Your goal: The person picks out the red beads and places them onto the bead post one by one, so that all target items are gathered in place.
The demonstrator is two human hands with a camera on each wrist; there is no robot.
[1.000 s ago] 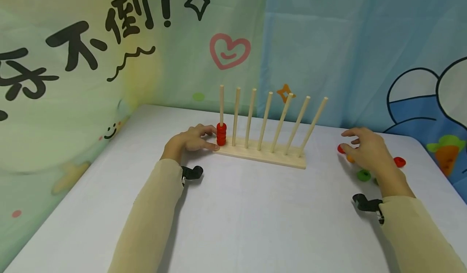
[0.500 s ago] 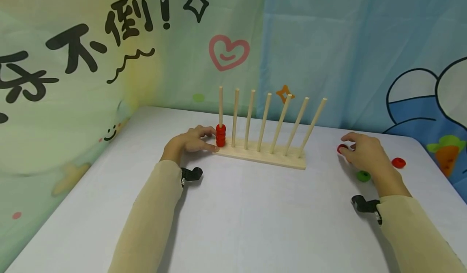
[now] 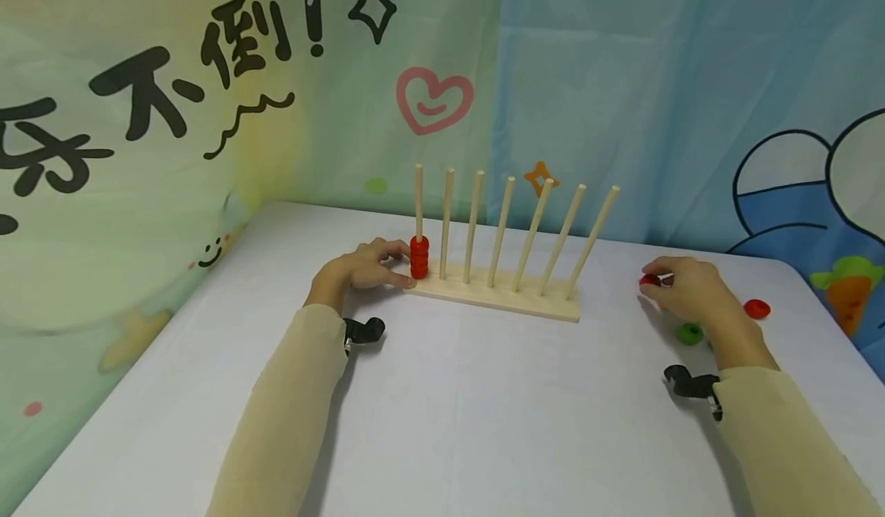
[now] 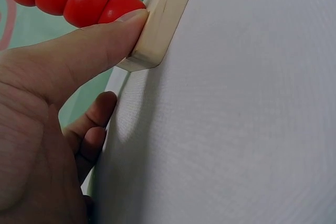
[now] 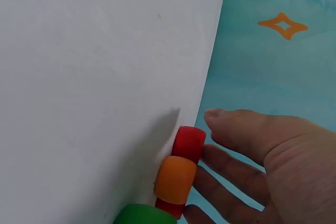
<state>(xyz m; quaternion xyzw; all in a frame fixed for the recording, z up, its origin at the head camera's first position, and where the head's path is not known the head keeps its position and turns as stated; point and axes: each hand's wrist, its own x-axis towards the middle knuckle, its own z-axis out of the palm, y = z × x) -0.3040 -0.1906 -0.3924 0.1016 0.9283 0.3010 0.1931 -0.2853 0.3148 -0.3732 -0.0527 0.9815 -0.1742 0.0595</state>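
Observation:
A wooden peg stand (image 3: 494,293) with a row of upright pegs stands mid-table. Several red beads (image 3: 419,257) are stacked on its leftmost peg. My left hand (image 3: 362,265) holds the left end of the base; in the left wrist view its thumb (image 4: 100,45) presses the edge beside the lowest bead. At the right, my right hand (image 3: 684,290) has thumb and index finger on either side of a loose red bead (image 5: 189,142). The right wrist view shows the thumb tip slightly apart from this bead, with an orange bead (image 5: 176,179) beside it.
A green bead (image 3: 689,333) lies below my right hand, and another red bead (image 3: 757,309) lies to its right. The white table (image 3: 498,417) ends at a printed cloth backdrop (image 3: 588,79). Each wrist carries a black camera mount (image 3: 364,330).
My right hand has lowered slightly, and its thumb and index finger have drawn closer around the red bead. My left hand and the peg stand keep their places.

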